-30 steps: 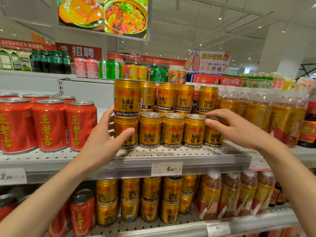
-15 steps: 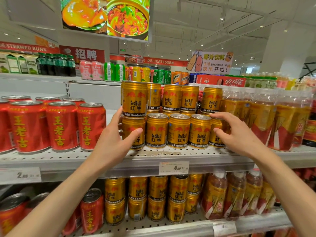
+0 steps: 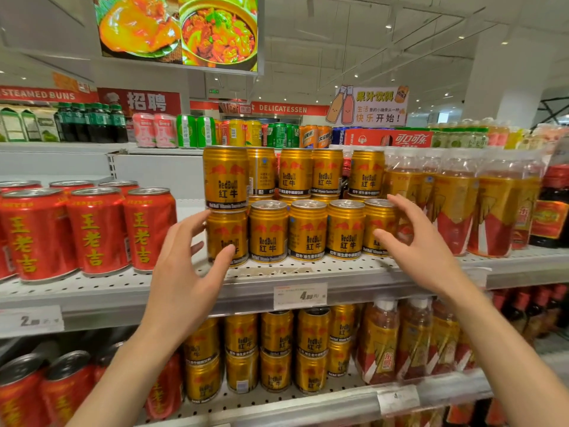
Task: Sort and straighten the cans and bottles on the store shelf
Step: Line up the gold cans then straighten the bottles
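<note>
Gold cans (image 3: 308,234) in a front row on the perforated shelf (image 3: 92,288), more gold cans stacked behind and on the leftmost one, red cans (image 3: 92,229) to the left, amber bottles (image 3: 455,208) to the right. Left hand (image 3: 181,272) at the row's left end, fingers spread wide, thumb just at the leftmost can, gripping nothing. Right hand (image 3: 421,245) at the right end, fingers loosely open in front of the last can, contact unclear; price tag (image 3: 300,295) on the shelf edge below.

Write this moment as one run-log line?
left hand: open beside gold cans | right hand: open at row's right end | nothing gripped
</note>
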Motion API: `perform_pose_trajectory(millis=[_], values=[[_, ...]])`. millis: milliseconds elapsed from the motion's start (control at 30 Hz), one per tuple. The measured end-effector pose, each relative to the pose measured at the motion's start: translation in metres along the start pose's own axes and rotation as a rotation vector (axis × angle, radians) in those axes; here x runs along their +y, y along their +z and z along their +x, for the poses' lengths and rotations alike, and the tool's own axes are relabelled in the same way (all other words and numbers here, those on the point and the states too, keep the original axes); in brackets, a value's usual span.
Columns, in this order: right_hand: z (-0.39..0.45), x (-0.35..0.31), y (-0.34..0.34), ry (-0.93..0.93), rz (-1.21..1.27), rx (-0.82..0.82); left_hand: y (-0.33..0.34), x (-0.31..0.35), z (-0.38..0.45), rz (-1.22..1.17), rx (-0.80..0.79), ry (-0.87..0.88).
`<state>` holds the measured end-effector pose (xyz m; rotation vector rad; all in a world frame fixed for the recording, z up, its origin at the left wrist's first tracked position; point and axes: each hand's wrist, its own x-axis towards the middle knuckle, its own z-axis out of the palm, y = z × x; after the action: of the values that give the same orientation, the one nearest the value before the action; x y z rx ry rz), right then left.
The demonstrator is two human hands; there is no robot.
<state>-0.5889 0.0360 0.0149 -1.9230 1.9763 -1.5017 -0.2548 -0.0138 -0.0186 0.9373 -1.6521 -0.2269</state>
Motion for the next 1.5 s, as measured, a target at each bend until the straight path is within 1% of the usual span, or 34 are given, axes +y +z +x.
perform_pose_trajectory(millis=[100,200,300,367,467,567,667,900,967,1067,1200,1267,1333,1500], values=[[-0.017,0.013,-0.005,0.03,0.144,0.001,0.01,0.016,-0.019,0.037,0.068,0.021],[-0.028,0.03,-0.014,0.018,0.275,0.013,0.033,0.038,-0.036,0.009,0.093,0.014],[-0.037,0.048,-0.031,0.008,0.39,0.012,0.066,0.065,-0.047,-0.055,0.081,-0.027],[-0.04,0.064,-0.045,0.003,0.459,-0.028,0.096,0.085,-0.054,-0.112,0.06,-0.059],[-0.04,0.094,-0.069,0.026,0.486,-0.098,0.145,0.115,-0.062,-0.172,0.027,-0.091],[-0.033,0.126,-0.095,0.02,0.43,-0.152,0.186,0.14,-0.064,-0.206,-0.023,-0.122],[-0.023,0.152,-0.124,0.015,0.403,-0.15,0.217,0.157,-0.06,-0.206,-0.041,-0.128],[-0.002,0.189,-0.165,-0.011,0.236,-0.13,0.258,0.187,-0.041,-0.13,-0.094,-0.041],[0.005,0.192,-0.173,-0.026,0.184,-0.063,0.269,0.192,-0.033,-0.105,-0.111,-0.015],[0.019,0.188,-0.18,0.002,0.104,0.045,0.289,0.197,-0.015,-0.045,-0.13,0.006],[0.038,0.174,-0.176,-0.019,-0.161,0.013,0.315,0.203,0.009,0.113,-0.11,0.039],[0.043,0.169,-0.174,-0.035,-0.248,-0.004,0.321,0.203,0.018,0.178,-0.078,0.067],[0.046,0.167,-0.174,-0.033,-0.274,-0.016,0.322,0.203,0.025,0.204,-0.071,0.065],[0.044,0.166,-0.177,-0.048,-0.229,-0.043,0.312,0.199,0.031,0.231,-0.132,0.076]])
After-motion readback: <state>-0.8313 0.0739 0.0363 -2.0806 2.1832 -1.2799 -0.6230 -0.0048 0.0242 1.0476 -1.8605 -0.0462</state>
